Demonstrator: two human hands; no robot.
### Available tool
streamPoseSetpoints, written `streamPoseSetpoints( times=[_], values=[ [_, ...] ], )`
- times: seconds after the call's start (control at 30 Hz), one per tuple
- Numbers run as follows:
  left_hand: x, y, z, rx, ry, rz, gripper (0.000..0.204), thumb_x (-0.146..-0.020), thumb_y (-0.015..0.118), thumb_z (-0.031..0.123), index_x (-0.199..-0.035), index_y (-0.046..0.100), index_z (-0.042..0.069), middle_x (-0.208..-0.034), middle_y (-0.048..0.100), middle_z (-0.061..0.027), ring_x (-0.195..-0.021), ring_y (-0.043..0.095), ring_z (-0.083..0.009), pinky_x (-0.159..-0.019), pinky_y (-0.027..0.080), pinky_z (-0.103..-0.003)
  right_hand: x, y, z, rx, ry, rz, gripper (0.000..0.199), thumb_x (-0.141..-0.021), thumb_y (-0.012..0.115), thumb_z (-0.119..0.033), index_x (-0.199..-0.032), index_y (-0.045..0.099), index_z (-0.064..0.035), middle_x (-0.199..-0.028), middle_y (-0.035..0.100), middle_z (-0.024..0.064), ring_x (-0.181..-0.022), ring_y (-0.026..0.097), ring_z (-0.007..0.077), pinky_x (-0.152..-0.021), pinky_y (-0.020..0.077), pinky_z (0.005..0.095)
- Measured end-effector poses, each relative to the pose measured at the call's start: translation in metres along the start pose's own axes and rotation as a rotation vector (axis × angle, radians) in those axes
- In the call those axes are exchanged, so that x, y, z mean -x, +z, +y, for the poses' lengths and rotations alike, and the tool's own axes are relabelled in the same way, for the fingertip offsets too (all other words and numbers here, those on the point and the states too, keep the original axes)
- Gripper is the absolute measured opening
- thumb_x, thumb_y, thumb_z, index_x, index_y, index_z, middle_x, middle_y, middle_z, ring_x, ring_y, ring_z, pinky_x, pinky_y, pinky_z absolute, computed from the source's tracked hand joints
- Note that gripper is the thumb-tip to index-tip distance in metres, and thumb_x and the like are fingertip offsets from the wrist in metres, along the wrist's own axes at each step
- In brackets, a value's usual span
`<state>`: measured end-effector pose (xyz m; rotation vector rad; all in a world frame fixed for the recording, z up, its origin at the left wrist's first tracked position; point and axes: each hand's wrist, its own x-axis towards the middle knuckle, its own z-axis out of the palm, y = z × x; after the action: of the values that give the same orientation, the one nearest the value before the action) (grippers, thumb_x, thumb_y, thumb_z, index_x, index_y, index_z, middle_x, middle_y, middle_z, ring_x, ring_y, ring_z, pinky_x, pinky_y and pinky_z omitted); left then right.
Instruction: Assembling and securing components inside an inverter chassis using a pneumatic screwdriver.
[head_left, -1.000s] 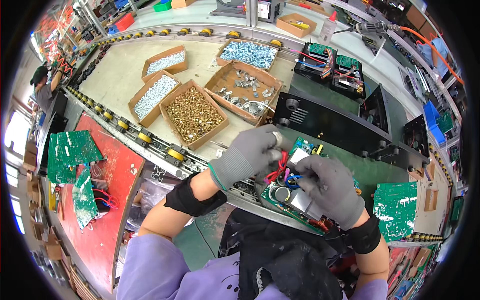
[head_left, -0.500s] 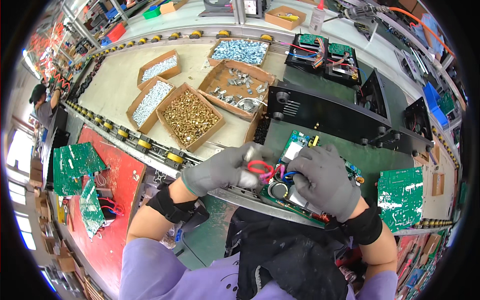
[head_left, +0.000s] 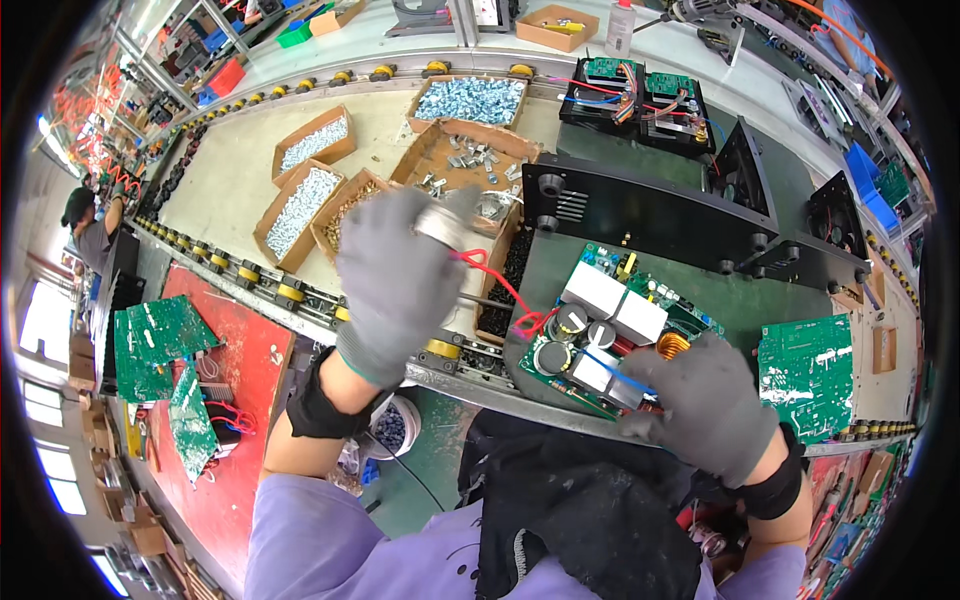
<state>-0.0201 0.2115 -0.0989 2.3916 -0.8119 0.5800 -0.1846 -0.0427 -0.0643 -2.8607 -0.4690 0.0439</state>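
My left hand (head_left: 390,285), in a grey glove with whitish fingertips, is raised left of a green circuit board. Its fingers are closed on a red wire (head_left: 492,272), which stretches down to the board's left edge. The circuit board (head_left: 655,290) carries round capacitors (head_left: 553,357), white blocks (head_left: 636,318) and a copper coil (head_left: 673,345). At the board's near right corner is my gloved right hand (head_left: 715,405), its fingers closed around the end of a blue wire (head_left: 622,377). The wire's far end disappears among the parts; the right fingertips are partly hidden.
Cardboard trays of white pieces (head_left: 300,212), bluish metal parts (head_left: 468,100) and metal clips (head_left: 470,160) stand at left. Behind the board are black metal housings (head_left: 640,215). Another green board (head_left: 805,375) lies at right. Rollers (head_left: 290,292) line the bench edge. A person works far left.
My hands have moved apart. The left has risen leftward, drawing the red wire out from the board; the right has shifted right and down with the blue wire, uncovering the board's middle.
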Motion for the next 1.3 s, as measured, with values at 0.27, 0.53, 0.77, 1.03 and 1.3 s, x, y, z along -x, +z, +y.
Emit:
streamPoseSetpoints(
  times=[0.27, 0.53, 0.77, 1.03, 1.3],
  values=[
    [0.041, 0.030, 0.018, 1.170, -0.735, -0.697, 0.055, -0.083, 0.070, 0.013, -0.132, 0.049, -0.002, -0.102, 0.064, -0.0072, -0.095, 0.061, -0.0133, -0.083, 0.049, -0.029, 0.030, 0.039, 0.003, -0.004, 0.010, 0.210, 0.050, -0.072, 0.077, -0.019, -0.116, 0.055, -0.0098, -0.067, 0.057, 0.0048, -0.067, 0.056, 0.0246, -0.075, 0.0418, 0.0427],
    [0.033, 0.029, 0.040, 1.265, -0.844, -0.465, 0.060, -0.083, 0.060, 0.009, -0.137, 0.041, -0.007, -0.107, 0.062, -0.0111, -0.097, 0.059, -0.0163, -0.092, 0.044, -0.030, 0.043, 0.051, 0.004, -0.007, 0.020, 0.256, 0.046, -0.075, 0.072, -0.014, -0.118, 0.058, -0.0120, -0.065, 0.054, 0.0024, -0.066, 0.055, 0.0232, -0.080, 0.0431, 0.0417],
    [0.034, 0.009, 0.034, 1.464, -0.667, -0.464, 0.067, -0.080, 0.058, 0.023, -0.137, 0.040, -0.009, -0.104, 0.059, -0.0093, -0.101, 0.057, -0.0198, -0.095, 0.040, -0.033, 0.063, 0.054, 0.005, -0.108, 0.075, 0.335, 0.041, -0.076, 0.070, -0.012, -0.115, 0.061, -0.0133, -0.065, 0.053, 0.0012, -0.067, 0.055, 0.0204, -0.075, 0.0430, 0.0386],
    [0.003, -0.092, -0.021, 1.411, 0.097, 0.239, 0.068, -0.096, 0.050, 0.032, -0.149, 0.024, -0.001, -0.112, 0.064, -0.0082, -0.110, 0.057, -0.0217, -0.106, 0.036, -0.046, 0.051, 0.041, 0.010, -0.022, 0.121, 0.217, 0.035, -0.075, 0.067, -0.011, -0.110, 0.061, -0.0138, -0.070, 0.054, 0.0019, -0.070, 0.055, 0.0215, -0.071, 0.0426, 0.0384],
    [0.056, -0.033, -0.006, 0.888, -0.581, -0.111, 0.059, -0.087, 0.064, 0.027, -0.133, 0.048, -0.005, -0.096, 0.064, -0.0063, -0.093, 0.059, -0.0154, -0.089, 0.046, -0.031, -0.007, 0.020, 0.002, 0.069, 0.152, 0.349, 0.030, -0.080, 0.063, -0.014, -0.110, 0.061, -0.0104, -0.087, 0.061, 0.0061, -0.082, 0.059, 0.0270, -0.075, 0.0438, 0.0390]
  ],
)
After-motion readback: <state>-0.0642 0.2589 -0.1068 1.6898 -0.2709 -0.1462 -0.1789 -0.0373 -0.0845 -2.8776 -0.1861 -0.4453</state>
